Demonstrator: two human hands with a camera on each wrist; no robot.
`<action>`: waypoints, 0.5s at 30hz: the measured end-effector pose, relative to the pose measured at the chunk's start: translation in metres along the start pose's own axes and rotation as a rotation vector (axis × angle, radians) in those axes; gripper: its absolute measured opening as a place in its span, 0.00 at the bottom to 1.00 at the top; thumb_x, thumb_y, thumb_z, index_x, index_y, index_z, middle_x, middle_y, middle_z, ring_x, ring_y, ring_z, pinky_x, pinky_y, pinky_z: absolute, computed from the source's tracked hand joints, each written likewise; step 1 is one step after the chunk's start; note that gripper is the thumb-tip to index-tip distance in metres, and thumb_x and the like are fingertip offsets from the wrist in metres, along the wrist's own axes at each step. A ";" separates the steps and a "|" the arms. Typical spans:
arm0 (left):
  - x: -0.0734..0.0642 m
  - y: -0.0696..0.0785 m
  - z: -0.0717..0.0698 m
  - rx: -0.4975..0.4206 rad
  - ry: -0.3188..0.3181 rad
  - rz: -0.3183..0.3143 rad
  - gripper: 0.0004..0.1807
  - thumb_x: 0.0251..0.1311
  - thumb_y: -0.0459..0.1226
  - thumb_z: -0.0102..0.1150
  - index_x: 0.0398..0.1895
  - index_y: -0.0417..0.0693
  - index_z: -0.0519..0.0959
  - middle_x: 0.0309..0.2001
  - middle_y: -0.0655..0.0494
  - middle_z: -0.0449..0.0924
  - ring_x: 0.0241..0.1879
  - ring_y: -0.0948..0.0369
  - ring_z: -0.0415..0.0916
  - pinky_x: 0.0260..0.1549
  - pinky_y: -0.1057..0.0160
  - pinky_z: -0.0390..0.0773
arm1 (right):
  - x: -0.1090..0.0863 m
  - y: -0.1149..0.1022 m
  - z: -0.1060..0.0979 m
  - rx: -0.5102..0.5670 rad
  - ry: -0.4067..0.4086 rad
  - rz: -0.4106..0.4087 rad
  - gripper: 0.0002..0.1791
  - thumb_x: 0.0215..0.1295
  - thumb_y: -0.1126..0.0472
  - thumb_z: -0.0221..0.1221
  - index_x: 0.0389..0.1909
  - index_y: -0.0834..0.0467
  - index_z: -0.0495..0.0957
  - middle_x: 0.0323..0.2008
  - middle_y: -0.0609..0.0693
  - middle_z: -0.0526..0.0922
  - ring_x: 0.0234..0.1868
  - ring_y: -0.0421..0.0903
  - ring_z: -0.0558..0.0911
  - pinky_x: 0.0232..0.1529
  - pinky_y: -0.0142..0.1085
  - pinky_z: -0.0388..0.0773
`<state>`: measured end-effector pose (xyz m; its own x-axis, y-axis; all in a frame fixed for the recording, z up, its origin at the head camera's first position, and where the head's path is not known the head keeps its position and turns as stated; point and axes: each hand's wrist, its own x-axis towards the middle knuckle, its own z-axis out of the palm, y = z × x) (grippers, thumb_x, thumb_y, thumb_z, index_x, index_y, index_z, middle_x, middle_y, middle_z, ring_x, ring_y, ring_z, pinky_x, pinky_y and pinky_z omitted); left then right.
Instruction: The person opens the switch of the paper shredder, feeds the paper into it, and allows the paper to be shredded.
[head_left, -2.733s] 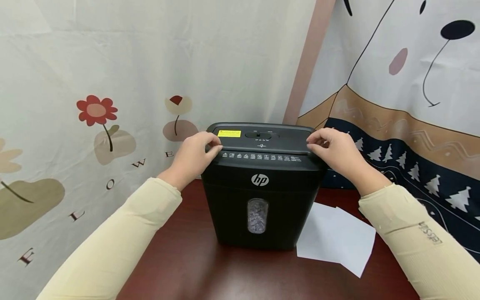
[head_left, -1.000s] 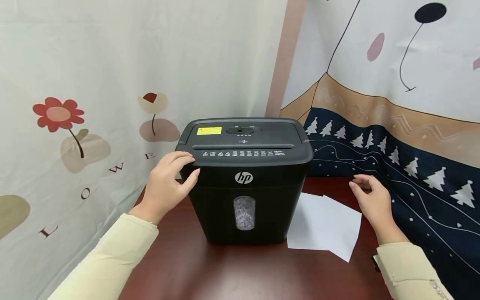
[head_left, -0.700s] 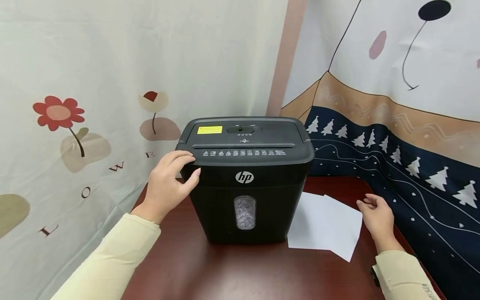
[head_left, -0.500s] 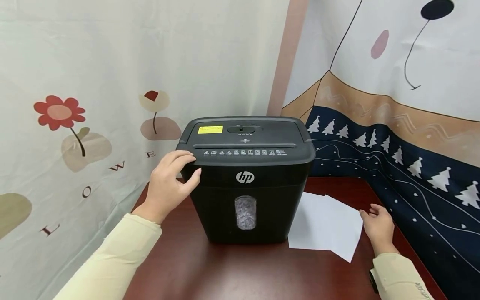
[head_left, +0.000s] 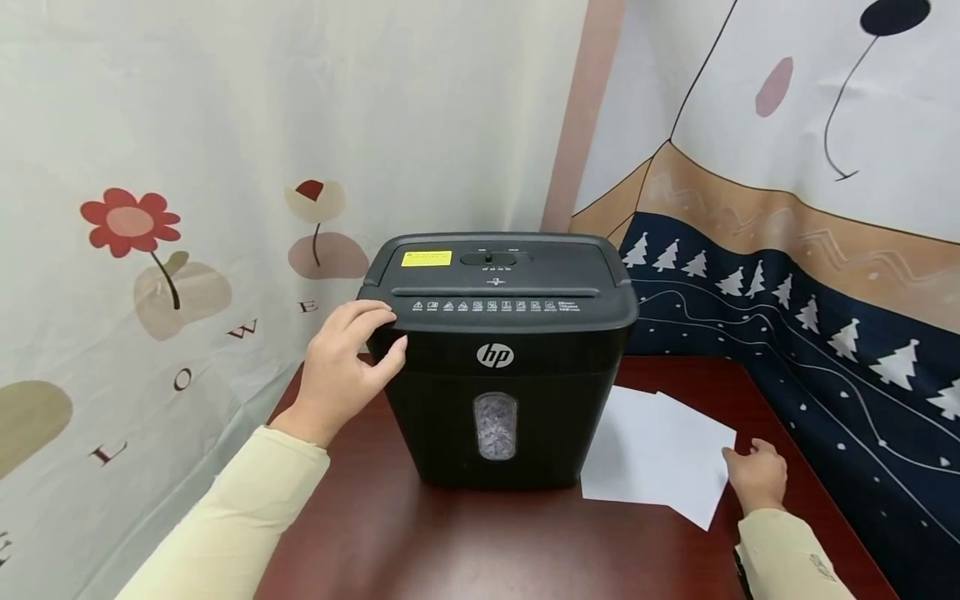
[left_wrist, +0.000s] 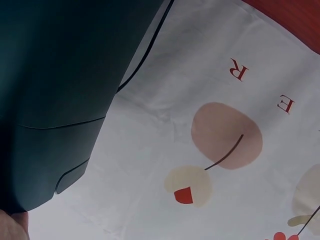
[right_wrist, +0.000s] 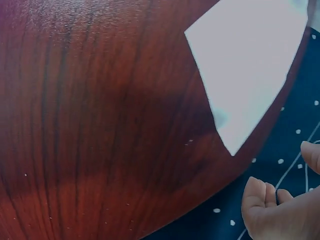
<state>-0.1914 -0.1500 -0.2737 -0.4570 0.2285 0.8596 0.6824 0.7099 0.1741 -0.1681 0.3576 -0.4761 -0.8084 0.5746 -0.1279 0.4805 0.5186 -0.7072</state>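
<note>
A black HP paper shredder (head_left: 442,408) stands upright on the dark red table, with paper shreds behind its front window (head_left: 495,427). My left hand (head_left: 335,367) holds its left front top corner, fingers on the lid edge and thumb at the front face. In the left wrist view, the shredder's dark side (left_wrist: 55,80) covers much of the hand. White paper sheets (head_left: 645,454) lie overlapping to the shredder's right. Just beyond their right edge is my right hand (head_left: 757,479), fingers loosely curled with a gap to the thumb and nothing between them in the right wrist view.
A black cord (left_wrist: 150,47) runs behind the shredder. Printed cloth (head_left: 450,108) hangs behind and at the left, and navy cloth (head_left: 825,400) with white trees borders the table (head_left: 465,550) on the right.
My right hand has left the shredder's top right corner and come down beside the sheets. Earlier, my left hand slid from the top to the front corner, where it stays.
</note>
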 end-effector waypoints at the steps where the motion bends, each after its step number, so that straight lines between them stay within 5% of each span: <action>1: 0.000 0.000 0.001 -0.002 0.003 0.000 0.12 0.50 0.34 0.63 0.38 0.37 0.82 0.42 0.46 0.80 0.43 0.51 0.75 0.33 0.63 0.73 | 0.001 0.002 0.001 -0.007 -0.002 0.006 0.34 0.67 0.59 0.50 0.65 0.78 0.54 0.57 0.79 0.59 0.60 0.74 0.58 0.62 0.63 0.59; 9: 0.000 -0.002 0.005 -0.024 0.025 -0.006 0.13 0.52 0.37 0.60 0.36 0.36 0.81 0.41 0.44 0.79 0.43 0.49 0.75 0.39 0.62 0.72 | 0.007 0.011 0.013 -0.079 -0.044 0.087 0.35 0.64 0.59 0.52 0.63 0.79 0.54 0.57 0.81 0.56 0.60 0.75 0.59 0.63 0.62 0.59; 15: -0.002 -0.002 0.008 -0.035 0.056 -0.015 0.12 0.50 0.36 0.60 0.36 0.37 0.82 0.40 0.46 0.80 0.42 0.51 0.75 0.29 0.69 0.69 | 0.009 0.016 0.023 -0.136 -0.058 0.092 0.36 0.62 0.60 0.54 0.62 0.81 0.54 0.55 0.82 0.59 0.58 0.75 0.61 0.62 0.61 0.62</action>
<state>-0.1965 -0.1465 -0.2791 -0.4356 0.1794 0.8821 0.6957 0.6889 0.2034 -0.1754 0.3565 -0.5040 -0.7753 0.5881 -0.2302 0.5916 0.5487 -0.5908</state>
